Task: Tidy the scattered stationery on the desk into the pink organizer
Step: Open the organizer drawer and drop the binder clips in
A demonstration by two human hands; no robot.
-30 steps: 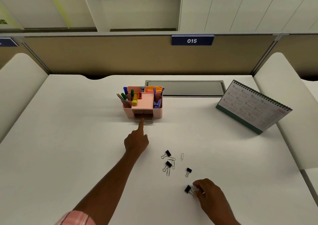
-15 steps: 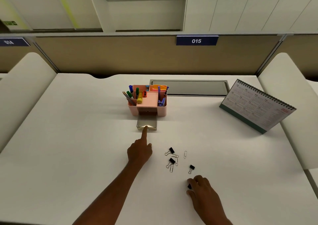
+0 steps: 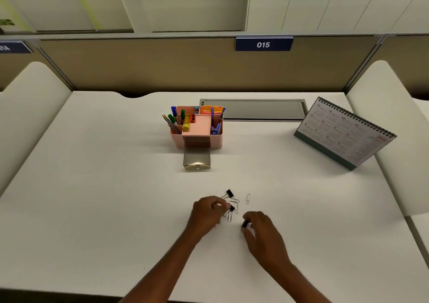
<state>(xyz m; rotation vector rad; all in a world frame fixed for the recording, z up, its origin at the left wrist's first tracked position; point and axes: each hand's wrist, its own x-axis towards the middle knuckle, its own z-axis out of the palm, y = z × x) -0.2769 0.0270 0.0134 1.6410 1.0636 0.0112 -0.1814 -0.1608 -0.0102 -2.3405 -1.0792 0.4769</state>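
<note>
The pink organizer [image 3: 216, 139] stands mid-desk, holding pens, pencils and a yellow glue stick. Its clear drawer [image 3: 196, 160] is pulled out toward me. Below it lies a small scatter: a black binder clip [image 3: 229, 193], a lone paper clip [image 3: 248, 198] and more paper clips [image 3: 235, 206]. My left hand [image 3: 205, 214] pinches a second black binder clip [image 3: 231, 208] at the left of the scatter. My right hand [image 3: 261, 229] grips another black binder clip [image 3: 245, 223] at the lower right.
A desk calendar [image 3: 343, 131] stands tilted at the right. A grey cable hatch [image 3: 253, 109] is set into the desk behind the organizer. Padded partitions [image 3: 30, 107] flank both sides, and a panel labelled 015 rises at the back.
My left hand pulled the drawer out, then let go and came back to the clips, closing on one. My right hand picked a binder clip up and moved left toward the scatter.
</note>
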